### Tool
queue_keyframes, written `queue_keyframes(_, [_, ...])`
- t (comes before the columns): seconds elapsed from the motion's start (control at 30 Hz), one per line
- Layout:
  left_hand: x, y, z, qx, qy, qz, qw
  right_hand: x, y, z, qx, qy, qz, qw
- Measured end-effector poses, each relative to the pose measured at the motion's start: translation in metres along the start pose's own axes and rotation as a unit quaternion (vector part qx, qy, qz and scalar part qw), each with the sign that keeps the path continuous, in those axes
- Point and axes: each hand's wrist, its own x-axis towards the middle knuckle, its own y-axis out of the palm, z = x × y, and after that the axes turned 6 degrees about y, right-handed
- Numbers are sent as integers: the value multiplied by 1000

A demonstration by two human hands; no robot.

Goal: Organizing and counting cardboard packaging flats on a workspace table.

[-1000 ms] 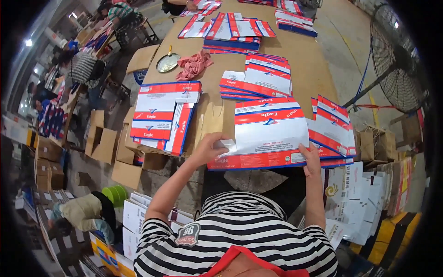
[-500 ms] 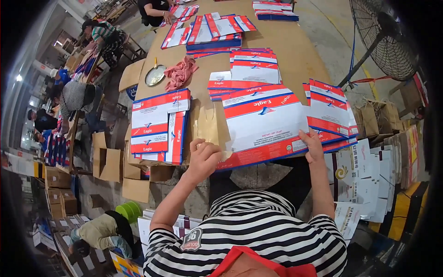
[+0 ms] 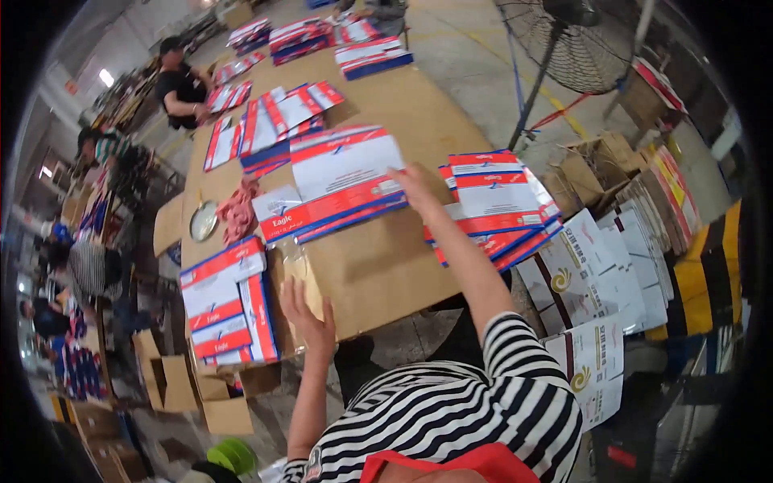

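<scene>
A flat red, white and blue printed carton [image 3: 346, 173] lies across the pile in the middle of the table. My right hand [image 3: 415, 189] reaches forward and pinches its right edge, arm stretched out. Near the table's front edge, my left hand [image 3: 310, 322] has its fingers spread and holds nothing. Beside those fingers is a pale yellowish strip [image 3: 299, 262], flat on the tabletop; its material is hard to make out. To the left sits a stack of similar cartons [image 3: 221, 302]. Another stack [image 3: 491, 193] is at the table's right edge.
A pink cloth [image 3: 237, 211] and a round, shallow dish [image 3: 204, 221] lie at the table's left side. More carton piles [image 3: 282, 121] stand farther back. Beyond the right edge are a wire-caged fan [image 3: 564, 48] and white cardboard sheets [image 3: 580, 274]. A co-worker [image 3: 181, 84] stands far left.
My right hand has carried the carton forward and left, from the near edge onto the middle pile. My left hand has let go of its near corner and opened. The view has turned.
</scene>
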Motion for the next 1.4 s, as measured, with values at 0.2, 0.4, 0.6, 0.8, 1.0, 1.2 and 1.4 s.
queue_keyframes(0.2, [-102,75,38,44,-47,206,976,35,-36,-61,-498,64,-256,826])
queue_keyframes(0.4, [-100,73,25,90,-32,233,968,-15,-108,-28,-606,-119,-300,727])
queue_keyframes(0.6, [-104,66,32,121,-42,217,968,-114,-197,50,-728,82,-400,551])
queue_keyframes(0.8, [-113,79,39,117,-45,204,971,-126,-248,51,-742,149,-353,550])
queue_keyframes(1.0, [-119,84,43,104,-57,183,976,-123,-339,48,-725,173,-384,545])
queue_keyframes(1.2, [-120,74,38,95,-33,193,976,-92,-348,36,-674,139,-340,641])
queue_keyframes(1.4, [-118,80,36,62,-12,178,982,-65,-474,37,-679,252,-227,650])
